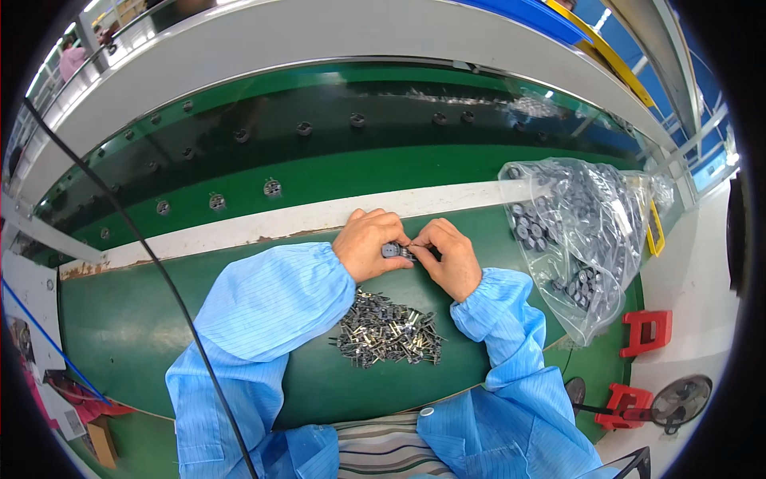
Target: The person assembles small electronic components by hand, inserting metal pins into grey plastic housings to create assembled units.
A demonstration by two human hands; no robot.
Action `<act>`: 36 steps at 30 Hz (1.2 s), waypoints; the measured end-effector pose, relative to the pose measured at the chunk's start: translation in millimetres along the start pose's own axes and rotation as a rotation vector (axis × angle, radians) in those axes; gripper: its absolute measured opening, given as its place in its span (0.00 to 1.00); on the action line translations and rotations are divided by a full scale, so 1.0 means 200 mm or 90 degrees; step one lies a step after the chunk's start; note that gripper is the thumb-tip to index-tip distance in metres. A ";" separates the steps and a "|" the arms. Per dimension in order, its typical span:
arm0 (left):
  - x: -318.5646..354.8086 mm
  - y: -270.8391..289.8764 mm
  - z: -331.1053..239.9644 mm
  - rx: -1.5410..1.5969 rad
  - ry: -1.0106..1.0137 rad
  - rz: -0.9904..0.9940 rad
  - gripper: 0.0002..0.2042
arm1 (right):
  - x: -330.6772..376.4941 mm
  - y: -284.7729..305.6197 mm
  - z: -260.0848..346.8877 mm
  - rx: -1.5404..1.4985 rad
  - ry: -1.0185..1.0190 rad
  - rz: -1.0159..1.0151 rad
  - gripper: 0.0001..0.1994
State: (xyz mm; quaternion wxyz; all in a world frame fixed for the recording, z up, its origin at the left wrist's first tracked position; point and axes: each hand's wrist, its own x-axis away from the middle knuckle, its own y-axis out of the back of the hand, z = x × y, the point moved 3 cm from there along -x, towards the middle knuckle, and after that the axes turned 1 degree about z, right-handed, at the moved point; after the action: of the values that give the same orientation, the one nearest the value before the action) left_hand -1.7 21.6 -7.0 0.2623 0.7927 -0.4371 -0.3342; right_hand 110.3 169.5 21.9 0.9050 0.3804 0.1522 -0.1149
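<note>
Head view, one fisheye frame. I find the round grey part (392,250) between the two hands, raised toward the far side of the green surface (159,319), just short of the white ledge (311,211). The left hand (367,242) pinches it, thumb on the near side, fingers curled over the far side. The right hand (451,259) meets it from the right, thumb and index drawn close together at its right edge. I cannot tell whether they pinch a small piece or the part itself.

Key relation: the part lies directly left of the right fingertips, touching or almost so, and sits within the left hand's grasp, which makes the left the nearer. As seen, its longer axis runs roughly left to right, a pale round face at the left and a darker body at the right; foreshortening makes this uncertain.

The heap of thin dark-and-metal pieces (388,331) lies on the near side of both hands, between the forearms, its pieces pointing every way. The clear bag (589,323) of dark round parts is to the right, well apart from the part.

Hidden or poor: the underside of the part, under the left fingers; the contact point, too small to resolve. The black cable (132,223) crosses the left sleeve (263,299) and masks a strip of it.
</note>
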 end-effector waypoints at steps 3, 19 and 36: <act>0.02 -0.03 0.04 -0.001 -0.054 -0.026 0.15 | 0.01 -0.03 -0.04 0.003 0.027 -0.009 0.08; -0.13 0.35 0.31 -0.042 0.173 -0.169 0.14 | 0.15 0.11 -0.33 -0.110 -0.143 -0.150 0.14; -0.03 0.37 0.32 -0.278 0.055 -0.259 0.23 | 0.40 0.88 -0.50 0.595 -0.264 -0.271 0.09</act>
State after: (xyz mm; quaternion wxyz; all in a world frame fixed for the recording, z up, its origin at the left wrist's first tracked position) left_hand -90.9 -17.4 6.6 0.3727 0.8023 -0.1755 -0.4319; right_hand 222.1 354.4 41.1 0.6079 0.6715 -0.0226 -0.4232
